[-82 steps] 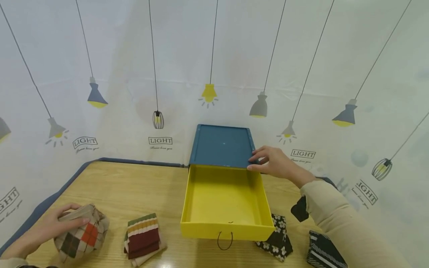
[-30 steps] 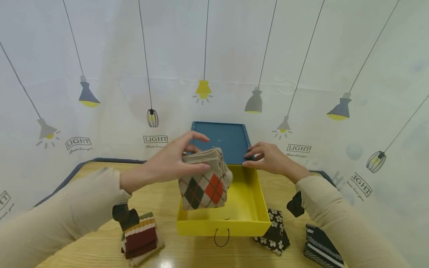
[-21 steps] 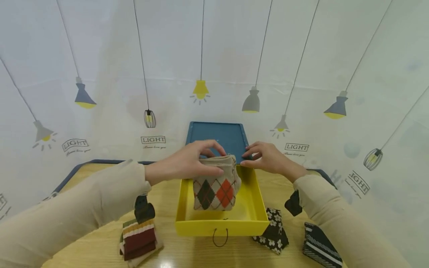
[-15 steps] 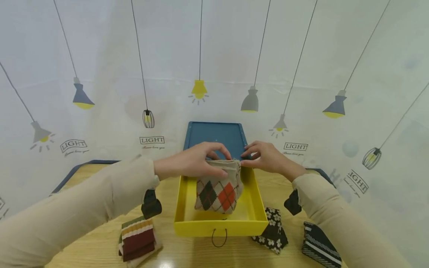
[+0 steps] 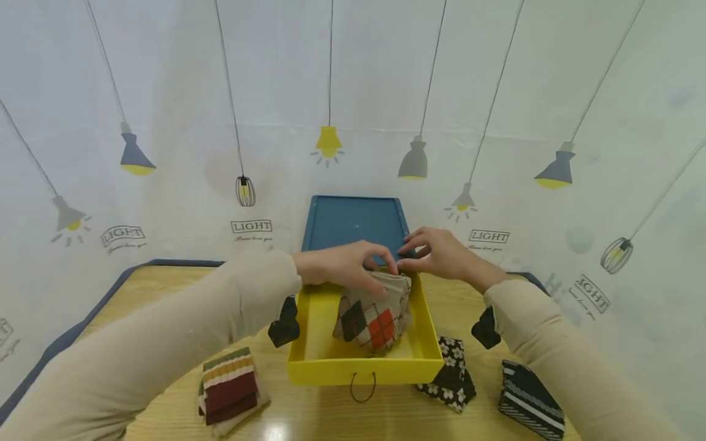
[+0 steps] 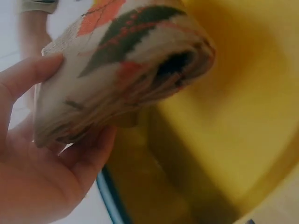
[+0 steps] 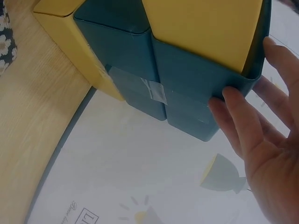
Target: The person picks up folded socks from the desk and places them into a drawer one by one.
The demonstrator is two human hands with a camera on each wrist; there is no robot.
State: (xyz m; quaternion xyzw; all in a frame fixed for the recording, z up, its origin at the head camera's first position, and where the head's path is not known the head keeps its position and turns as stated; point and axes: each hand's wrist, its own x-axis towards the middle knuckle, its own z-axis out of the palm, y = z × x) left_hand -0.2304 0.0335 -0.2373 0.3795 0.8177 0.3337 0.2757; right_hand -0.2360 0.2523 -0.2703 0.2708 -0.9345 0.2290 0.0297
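A folded pair of beige argyle socks (image 5: 372,321) hangs tilted within the yellow drawer (image 5: 364,372), toward its right side. My left hand (image 5: 350,264) pinches the socks by the upper edge, thumb on the near face. In the left wrist view the folded socks (image 6: 117,65) lie between thumb and fingers, with layered folds showing and the yellow inside of the drawer beyond. My right hand (image 5: 441,254) holds the front right corner of the blue drawer casing (image 5: 353,222). The right wrist view shows its fingers against the side of that casing (image 7: 187,67).
Left of the drawer lies a folded maroon striped cloth (image 5: 230,389). On the right are a black floral folded cloth (image 5: 453,376) and a black-and-white striped one (image 5: 529,401). The wooden table (image 5: 165,306) ends at a lamp-printed backdrop (image 5: 182,184). Clear tape (image 7: 154,88) joins two casings.
My left hand has taken the socks from the table's left side over to the drawer, then moved them right and lower inside it. My right hand has stayed at the casing corner.
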